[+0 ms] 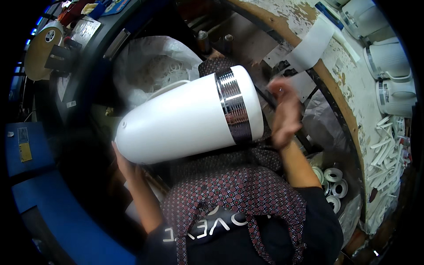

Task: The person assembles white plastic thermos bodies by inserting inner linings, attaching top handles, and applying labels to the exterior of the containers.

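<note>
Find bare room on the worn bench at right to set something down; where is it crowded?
Bare: a strip between the bench's brown edge and the lower white jugs, and a patch left of the white sheet. Crowded: around the jugs, and below, where white plastic pieces lie heaped.

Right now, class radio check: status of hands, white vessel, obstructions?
Left hand at rounded end of white vessel, grip partly hidden. Right hand apart, blurred, apparently empty. Vessel on its side, silver band rightward. Nothing apparent between it and right hand.

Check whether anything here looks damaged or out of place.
Yes: the tabletop on the right looks worn, its pale surface flaking to show darker patches. The white jug at the left hand shows no clear damage.
</note>
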A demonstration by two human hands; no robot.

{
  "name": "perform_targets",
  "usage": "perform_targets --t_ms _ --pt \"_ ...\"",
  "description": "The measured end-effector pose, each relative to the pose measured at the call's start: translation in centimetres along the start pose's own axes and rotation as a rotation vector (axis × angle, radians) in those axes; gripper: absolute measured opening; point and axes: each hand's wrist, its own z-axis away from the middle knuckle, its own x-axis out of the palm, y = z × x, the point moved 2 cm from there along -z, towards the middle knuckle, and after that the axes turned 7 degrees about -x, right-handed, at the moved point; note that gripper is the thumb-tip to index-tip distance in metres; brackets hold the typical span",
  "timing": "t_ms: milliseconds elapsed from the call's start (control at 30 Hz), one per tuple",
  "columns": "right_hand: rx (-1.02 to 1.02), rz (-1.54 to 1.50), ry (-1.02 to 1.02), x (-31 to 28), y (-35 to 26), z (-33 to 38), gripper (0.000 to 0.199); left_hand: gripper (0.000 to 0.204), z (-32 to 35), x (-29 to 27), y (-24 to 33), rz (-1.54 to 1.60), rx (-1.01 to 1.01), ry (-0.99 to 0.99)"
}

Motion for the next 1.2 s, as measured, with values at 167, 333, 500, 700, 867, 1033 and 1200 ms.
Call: perform_targets --t_ms 167,333,500,700,867,1033,1200 --pt "0.160 -0.203 0.157 1.1 -0.8 -3.1 0.096 0.050 0.9 2.6 1.1 -0.276 0.206 0.251" --pt "0.189 -0.147 -0.202 2.5 -0.3 -2.4 0.087 0.045 0.3 1.8 3.0 -0.153 0.256 -0.050" --pt "0.273 -0.211 0.101 1.3 1.6 1.6 0.103 0.050 -1.5 -0.1 0.7 -0.082 0.061 0.006" --pt "0.035 0.238 -0.001 1.4 1.1 4.2 0.069 0.043 0.6 1.4 0.5 -0.003 0.256 -0.013" --pt "0.690 -0.366 0.199 -0.5 5.3 -1.2 0.047 0.044 3.7 4.3 4.3 -0.684 0.871 0.168" --pt "0.586 -0.088 -0.229 0.1 5.1 -3.1 0.053 0.046 2.0 9.4 3.8 -0.806 1.048 -0.038" --pt "0.426 0.367 0.119 -16.5 0.7 0.6 0.022 0.047 1.2 12.7 3.5 -0.876 1.143 -0.127"
